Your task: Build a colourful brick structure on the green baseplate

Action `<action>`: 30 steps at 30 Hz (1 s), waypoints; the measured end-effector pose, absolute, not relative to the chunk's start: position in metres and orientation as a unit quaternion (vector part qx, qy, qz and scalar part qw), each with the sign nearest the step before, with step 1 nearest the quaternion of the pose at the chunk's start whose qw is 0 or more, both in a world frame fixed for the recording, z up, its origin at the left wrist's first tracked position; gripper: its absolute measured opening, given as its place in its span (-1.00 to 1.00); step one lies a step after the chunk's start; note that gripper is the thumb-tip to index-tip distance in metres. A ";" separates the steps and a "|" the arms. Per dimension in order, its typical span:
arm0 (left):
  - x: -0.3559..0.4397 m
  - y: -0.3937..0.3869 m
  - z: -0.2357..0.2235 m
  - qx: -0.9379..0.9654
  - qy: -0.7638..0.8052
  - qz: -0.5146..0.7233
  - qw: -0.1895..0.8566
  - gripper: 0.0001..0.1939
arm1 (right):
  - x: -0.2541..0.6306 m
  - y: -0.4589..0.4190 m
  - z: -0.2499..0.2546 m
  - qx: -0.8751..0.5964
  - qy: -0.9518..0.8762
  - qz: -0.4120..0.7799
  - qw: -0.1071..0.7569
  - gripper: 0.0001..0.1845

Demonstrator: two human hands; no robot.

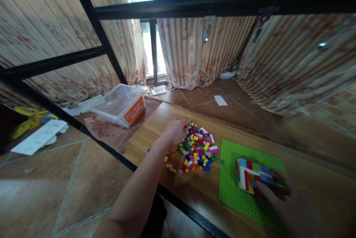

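Note:
A heap of small toy building bricks [198,149] in many colours lies on the wooden tabletop. At the far left edge of this heap is my left hand [175,131], its fingers curled down among the bricks. Whatever is between its fingertips is hidden. To the right lies a green studded baseplate [230,178]. On it stands a low block built of bricks [249,175], with red, white, blue, purple and yellow ones showing. My right hand [280,193], blurred, grips this block at its right side, thumb in front and fingers behind.
A clear plastic bin [119,104] with an orange label stands on a brown mat left of the table [161,115]. Black metal bars [178,7] cross overhead and at left. Floral curtains [183,52] hang behind. White paper [220,100] lies on the tiled floor.

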State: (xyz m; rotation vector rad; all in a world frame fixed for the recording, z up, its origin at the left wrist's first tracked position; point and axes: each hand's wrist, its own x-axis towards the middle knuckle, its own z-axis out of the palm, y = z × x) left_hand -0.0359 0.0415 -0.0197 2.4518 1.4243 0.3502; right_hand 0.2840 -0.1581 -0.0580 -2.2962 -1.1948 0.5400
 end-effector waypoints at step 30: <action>-0.044 0.035 -0.001 0.874 0.394 0.173 0.227 -0.88 | 0.267 -0.160 -0.045 -0.834 -0.465 0.166 0.245 -0.12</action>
